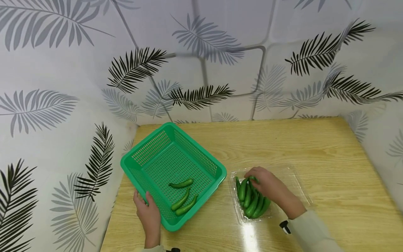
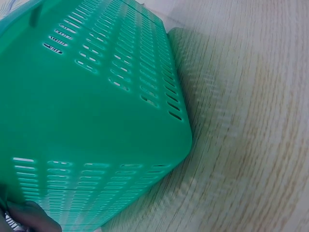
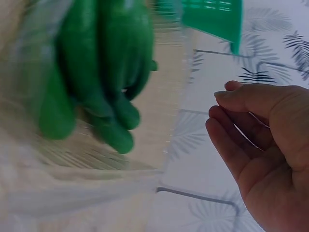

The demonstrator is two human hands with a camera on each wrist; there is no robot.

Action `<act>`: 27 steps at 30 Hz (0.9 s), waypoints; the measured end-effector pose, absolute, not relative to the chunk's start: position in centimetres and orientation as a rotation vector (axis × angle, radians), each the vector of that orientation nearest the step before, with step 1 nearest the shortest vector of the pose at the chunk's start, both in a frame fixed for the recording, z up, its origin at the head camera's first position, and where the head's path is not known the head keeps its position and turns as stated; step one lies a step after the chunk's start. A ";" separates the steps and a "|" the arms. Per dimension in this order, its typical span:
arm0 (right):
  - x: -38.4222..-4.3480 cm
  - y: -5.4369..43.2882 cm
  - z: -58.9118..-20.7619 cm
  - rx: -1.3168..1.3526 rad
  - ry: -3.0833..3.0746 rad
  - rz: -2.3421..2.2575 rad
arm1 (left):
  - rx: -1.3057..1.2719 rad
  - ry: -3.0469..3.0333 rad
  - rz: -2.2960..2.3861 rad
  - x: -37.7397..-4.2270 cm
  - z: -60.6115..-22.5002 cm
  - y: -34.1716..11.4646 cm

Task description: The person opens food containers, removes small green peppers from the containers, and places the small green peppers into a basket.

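Observation:
A green plastic basket [image 1: 201, 150] with slotted walls stands on the left of the table, with 3 long green vegetables [image 1: 185, 204] lying in its near corner. My left hand [image 1: 148, 211] grips the basket's left rim, thumb over the edge and fingers against the outside wall. On the right, a clear plastic tray [image 1: 237, 218] holds a pile of several similar green vegetables [image 1: 252, 203]; their exact kind is unclear. Over the tray's far part is my right hand [image 1: 267, 183]. In the right wrist view its fingers [image 3: 227, 130] are loosely bent, with nothing visible between them.
The wooden table [image 1: 330, 168] extends to the right of the tray. White leaf-patterned sheeting [image 1: 226, 28] covers the back and both sides. A clear plastic lid-like part [image 1: 294, 175] lies beside the tray, partly under my right forearm.

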State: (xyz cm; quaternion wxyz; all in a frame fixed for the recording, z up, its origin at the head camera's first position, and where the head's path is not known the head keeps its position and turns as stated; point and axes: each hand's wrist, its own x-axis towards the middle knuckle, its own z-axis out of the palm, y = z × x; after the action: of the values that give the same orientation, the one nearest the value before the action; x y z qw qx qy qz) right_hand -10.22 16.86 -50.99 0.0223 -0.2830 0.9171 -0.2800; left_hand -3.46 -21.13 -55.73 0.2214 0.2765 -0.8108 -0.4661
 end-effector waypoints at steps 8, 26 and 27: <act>-10.9 16.8 -54.4 -1.026 2.837 -0.811 | 0.786 -2.233 -1.299 -3.4 -55.7 -21.0; -11.7 15.9 -56.6 -1.151 2.804 -0.780 | 0.759 -2.220 -1.331 -3.5 -55.9 -21.3; -11.7 15.9 -56.6 -1.166 2.797 -0.775 | 0.761 -2.222 -1.329 -3.5 -55.9 -21.3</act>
State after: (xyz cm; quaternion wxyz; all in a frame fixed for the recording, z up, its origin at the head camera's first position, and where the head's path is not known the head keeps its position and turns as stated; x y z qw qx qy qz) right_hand -11.73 15.89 -56.64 0.0067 -0.3726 0.8942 -0.2478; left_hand -3.49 -21.32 -55.93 0.2196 0.2752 -0.8033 -0.4804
